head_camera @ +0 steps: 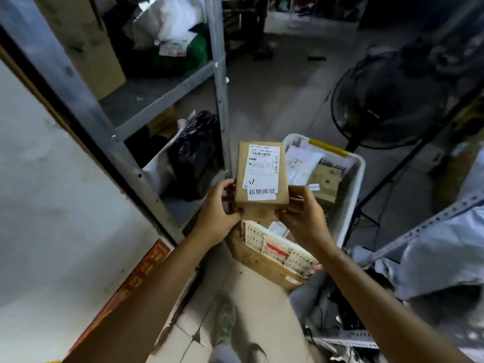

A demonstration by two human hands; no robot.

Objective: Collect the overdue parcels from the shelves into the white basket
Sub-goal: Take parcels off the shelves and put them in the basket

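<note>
**Parcel up over the basket, both hands on it**

The small brown parcel (262,176) is hanging in mid-air right in the centre, label side facing up. A white sticker (262,193) with printed characters is showing at its near end. Its long axis is running near to far, roughly in line with the length of the white basket (359,179) beneath and to the right of it.

The left hand (217,213) is gripping the near left corner, fingers curled round the edge. The right hand (301,216) is gripping the near right corner the same way, so the box is being held at its near end while the far end is sticking out free.

Now the relation that matters: the basket is lying below and to the right, already holding flat white packets and a small carton. The right hand is hovering over it and is the closer of the two, while the left is nearer the basket's left side. The drop looks like a short one, down and slightly right.

A large printed carton (272,254) is sitting at the basket's near end; inside it or against it, I cannot tell. Further left, the metal shelves (162,98) are carrying a black bag (196,153), and a dark fan (387,100) is standing far right.
</note>
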